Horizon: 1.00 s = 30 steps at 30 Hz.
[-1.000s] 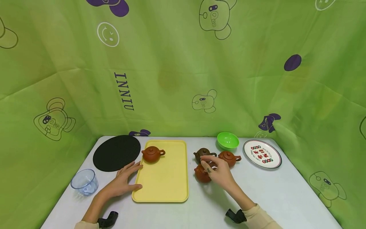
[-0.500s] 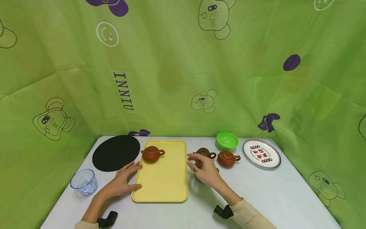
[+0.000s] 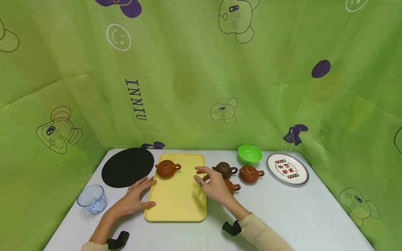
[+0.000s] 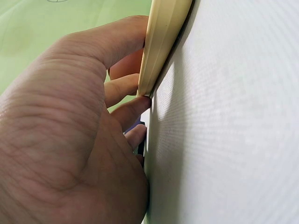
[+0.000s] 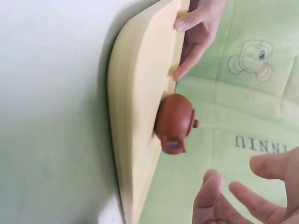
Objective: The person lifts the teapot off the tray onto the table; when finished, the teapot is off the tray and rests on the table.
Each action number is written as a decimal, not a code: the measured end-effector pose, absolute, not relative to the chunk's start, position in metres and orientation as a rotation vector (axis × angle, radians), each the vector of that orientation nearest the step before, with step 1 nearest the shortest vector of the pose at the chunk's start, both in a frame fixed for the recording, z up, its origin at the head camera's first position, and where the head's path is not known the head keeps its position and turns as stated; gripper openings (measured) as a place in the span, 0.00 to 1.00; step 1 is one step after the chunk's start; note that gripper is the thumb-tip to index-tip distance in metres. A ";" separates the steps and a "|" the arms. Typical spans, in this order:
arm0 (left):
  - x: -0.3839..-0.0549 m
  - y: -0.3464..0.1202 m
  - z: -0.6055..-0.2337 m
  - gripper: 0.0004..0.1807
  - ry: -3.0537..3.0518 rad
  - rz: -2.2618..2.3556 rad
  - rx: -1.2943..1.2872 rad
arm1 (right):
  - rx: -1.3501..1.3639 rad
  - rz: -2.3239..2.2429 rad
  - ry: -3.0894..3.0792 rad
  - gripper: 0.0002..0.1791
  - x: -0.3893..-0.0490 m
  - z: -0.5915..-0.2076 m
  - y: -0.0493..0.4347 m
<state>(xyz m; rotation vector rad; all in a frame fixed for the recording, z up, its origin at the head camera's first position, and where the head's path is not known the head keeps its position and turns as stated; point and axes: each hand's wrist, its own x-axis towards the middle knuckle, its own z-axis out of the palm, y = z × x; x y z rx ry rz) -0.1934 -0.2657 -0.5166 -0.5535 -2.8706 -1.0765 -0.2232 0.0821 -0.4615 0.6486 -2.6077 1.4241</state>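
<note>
My left hand point(image 3: 137, 197) rests along the left edge of the yellow tray point(image 3: 179, 205), its fingers spread and thumb over the rim. In the left wrist view, fingertips touch the tray's side point(image 4: 161, 42). A reddish-brown teapot point(image 3: 166, 169) stands at the tray's back left. Above the tray's right edge is my right hand point(image 3: 213, 184), fingers bent loosely and apart; the right wrist view shows nothing between them. Just beyond it stand a dark brown teapot point(image 3: 224, 169), a reddish teapot point(image 3: 250, 174), and another reddish teapot point(image 3: 231, 187) partly hidden by the hand.
A black oval mat point(image 3: 127, 167) lies at the back left, with a clear bluish glass bowl point(image 3: 93, 199) in front of it. At the back right are a green bowl point(image 3: 250, 154) and a white patterned plate point(image 3: 288, 169). Green cloth point(image 3: 176, 87) surrounds the table.
My right hand has moved left, from over the teapots to above the tray's right edge, uncovering the dark teapot. My left hand and the tray have stayed put.
</note>
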 end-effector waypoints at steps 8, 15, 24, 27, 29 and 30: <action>-0.194 -0.266 -0.517 0.43 -2.876 -1.091 -0.555 | 0.596 1.471 -2.635 0.22 -0.239 -0.470 0.062; -0.195 -0.266 -0.519 0.43 -2.881 -1.081 -0.558 | 0.567 1.469 -2.648 0.23 -0.253 -0.474 0.047; -0.195 -0.267 -0.518 0.43 -2.879 -1.080 -0.557 | 0.547 1.512 -2.647 0.23 -0.265 -0.474 0.028; -0.195 -0.267 -0.518 0.43 -2.874 -1.079 -0.559 | 0.545 1.539 -2.631 0.23 -0.269 -0.474 0.023; -0.195 -0.267 -0.518 0.43 -2.870 -1.079 -0.563 | 0.545 1.565 -2.624 0.23 -0.272 -0.475 0.021; -0.195 -0.266 -0.518 0.43 -2.870 -1.079 -0.564 | 0.545 1.581 -2.622 0.23 -0.274 -0.475 0.021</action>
